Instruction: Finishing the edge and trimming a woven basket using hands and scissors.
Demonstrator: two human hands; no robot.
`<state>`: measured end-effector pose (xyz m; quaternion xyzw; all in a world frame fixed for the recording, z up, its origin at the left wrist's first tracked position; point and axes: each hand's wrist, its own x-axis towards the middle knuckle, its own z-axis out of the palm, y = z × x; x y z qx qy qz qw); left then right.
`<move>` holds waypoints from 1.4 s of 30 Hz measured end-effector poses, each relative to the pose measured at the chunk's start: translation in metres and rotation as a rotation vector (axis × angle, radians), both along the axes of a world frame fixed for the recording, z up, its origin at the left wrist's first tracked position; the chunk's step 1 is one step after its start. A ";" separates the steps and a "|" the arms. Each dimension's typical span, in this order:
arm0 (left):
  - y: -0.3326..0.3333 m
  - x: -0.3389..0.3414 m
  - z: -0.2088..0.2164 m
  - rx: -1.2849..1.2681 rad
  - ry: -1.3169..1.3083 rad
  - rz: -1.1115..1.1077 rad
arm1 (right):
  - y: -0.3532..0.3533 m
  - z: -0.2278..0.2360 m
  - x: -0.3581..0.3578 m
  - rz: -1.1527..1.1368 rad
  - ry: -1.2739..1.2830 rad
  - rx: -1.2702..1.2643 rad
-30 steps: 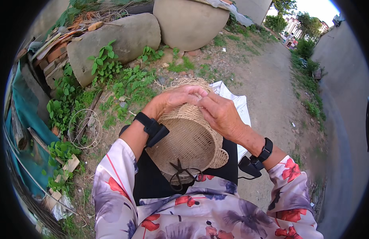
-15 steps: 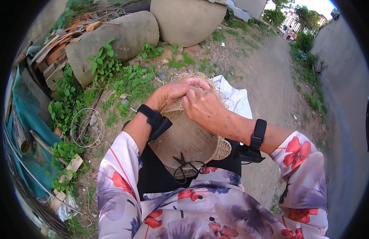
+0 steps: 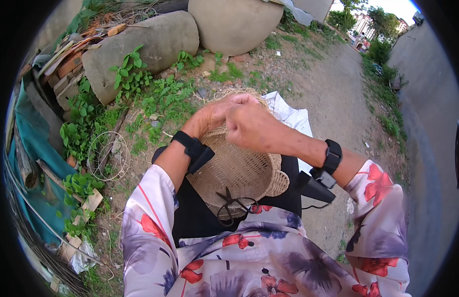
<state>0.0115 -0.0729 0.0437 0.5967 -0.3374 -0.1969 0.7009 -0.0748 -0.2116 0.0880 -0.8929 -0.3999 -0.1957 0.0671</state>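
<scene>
A tan woven basket (image 3: 234,166) rests tilted on my lap, its hollow facing me. At its far rim, my left hand (image 3: 220,113) is closed over the weave, fingers mostly hidden behind my right hand. Crossing in front, my right hand (image 3: 253,127) is curled into a fist; whatever its fingers pinch is hidden. Loose pale strands (image 3: 239,92) stick out beyond both hands. Dark scissors (image 3: 228,202), blades parted, lie inside the basket on the side nearest me. A small rounded woven tab (image 3: 277,184) juts from the basket's right side.
White cloth (image 3: 295,119) lies just past the basket. A loose coil of pale strand (image 3: 109,157) sits on the ground at left, near green plants and a teal sheet (image 3: 36,163). Large concrete pieces (image 3: 145,49) stand ahead. A dirt path (image 3: 333,94) runs beside a grey wall (image 3: 427,99).
My right hand has rolled over, turning its back up, and its wrist has shifted slightly right. My left hand stays at the far rim. The scissors and basket are nearly unmoved.
</scene>
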 end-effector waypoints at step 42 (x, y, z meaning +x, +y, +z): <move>0.024 -0.039 -0.020 0.241 -0.621 0.511 | -0.044 -0.047 0.016 -0.216 0.586 0.715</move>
